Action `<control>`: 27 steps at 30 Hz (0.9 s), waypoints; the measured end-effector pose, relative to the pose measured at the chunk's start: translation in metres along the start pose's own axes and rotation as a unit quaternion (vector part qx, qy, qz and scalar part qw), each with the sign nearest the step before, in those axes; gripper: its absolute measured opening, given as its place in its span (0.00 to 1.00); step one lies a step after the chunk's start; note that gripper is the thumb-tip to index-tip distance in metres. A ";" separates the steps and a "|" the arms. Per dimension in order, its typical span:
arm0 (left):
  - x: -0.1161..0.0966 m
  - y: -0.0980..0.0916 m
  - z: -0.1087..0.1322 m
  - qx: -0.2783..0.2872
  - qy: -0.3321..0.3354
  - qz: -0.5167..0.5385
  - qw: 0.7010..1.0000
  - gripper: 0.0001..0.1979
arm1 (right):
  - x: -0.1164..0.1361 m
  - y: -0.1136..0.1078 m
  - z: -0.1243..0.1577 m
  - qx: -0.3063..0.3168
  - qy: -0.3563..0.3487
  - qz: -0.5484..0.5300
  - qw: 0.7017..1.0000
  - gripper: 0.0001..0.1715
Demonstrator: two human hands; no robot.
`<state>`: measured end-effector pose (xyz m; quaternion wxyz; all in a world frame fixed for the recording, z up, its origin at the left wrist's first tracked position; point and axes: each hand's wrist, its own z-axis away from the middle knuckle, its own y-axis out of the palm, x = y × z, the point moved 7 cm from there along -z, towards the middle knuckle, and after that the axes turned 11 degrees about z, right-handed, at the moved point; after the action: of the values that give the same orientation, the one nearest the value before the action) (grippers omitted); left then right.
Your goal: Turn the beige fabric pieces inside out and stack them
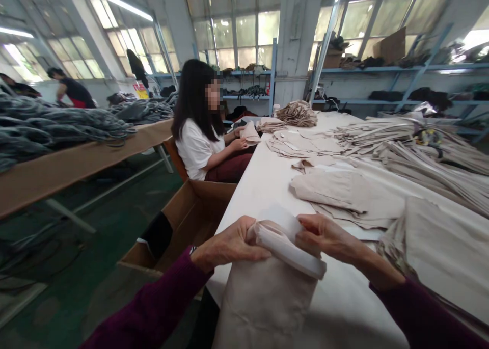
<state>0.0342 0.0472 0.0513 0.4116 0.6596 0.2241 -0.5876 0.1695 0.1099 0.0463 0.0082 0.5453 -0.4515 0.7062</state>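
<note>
No readable text, not even on the yellow sign [141, 90]

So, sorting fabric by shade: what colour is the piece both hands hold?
Pale beige fabric piece, with a white rolled edge, seen in the head view.

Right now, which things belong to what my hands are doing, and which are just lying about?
In hand:
left hand
right hand
beige folded fabric piece, in both grips

Lying about:
flat beige cut panels
long beige strip heaps
brown cardboard box
grey cloth pile
seated co-worker
</note>
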 end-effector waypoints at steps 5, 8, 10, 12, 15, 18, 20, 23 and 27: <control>0.009 -0.012 -0.003 -0.027 -0.005 0.027 0.999 0.20 | -0.024 0.030 0.012 0.103 0.027 -0.176 0.979 0.18; 0.015 -0.022 -0.006 -0.051 -0.046 0.037 0.997 0.21 | -0.018 0.015 0.020 0.075 0.007 -0.143 0.987 0.21; 0.017 -0.031 -0.012 -0.091 -0.049 0.028 0.994 0.21 | -0.009 0.005 0.024 0.017 0.000 -0.073 0.997 0.24; 0.019 -0.035 -0.023 -0.125 -0.047 0.016 0.991 0.22 | -0.001 0.005 0.027 -0.060 0.003 0.035 0.998 0.36; 0.023 -0.032 -0.044 -0.165 -0.041 0.004 0.985 0.25 | 0.006 0.018 0.030 -0.192 0.006 0.243 0.951 0.62; 0.027 -0.022 -0.062 -0.169 -0.032 0.017 0.985 0.27 | 0.002 0.032 0.033 -0.276 0.003 0.369 0.887 0.52; 0.031 -0.014 -0.070 -0.146 -0.035 0.042 0.988 0.28 | -0.004 0.029 0.038 -0.318 -0.008 0.388 0.865 0.44; 0.037 -0.008 -0.075 -0.117 -0.051 0.083 0.988 0.26 | -0.009 0.011 0.051 -0.363 -0.020 0.351 0.863 0.36; 0.045 -0.004 -0.082 -0.094 -0.084 0.071 0.989 0.27 | -0.024 -0.009 0.060 -0.227 0.081 0.092 0.966 0.19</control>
<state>0.0887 0.1068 0.0050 0.5298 0.5801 0.1959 -0.5869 0.2294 0.0882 0.0327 0.1034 0.4264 -0.6459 0.6247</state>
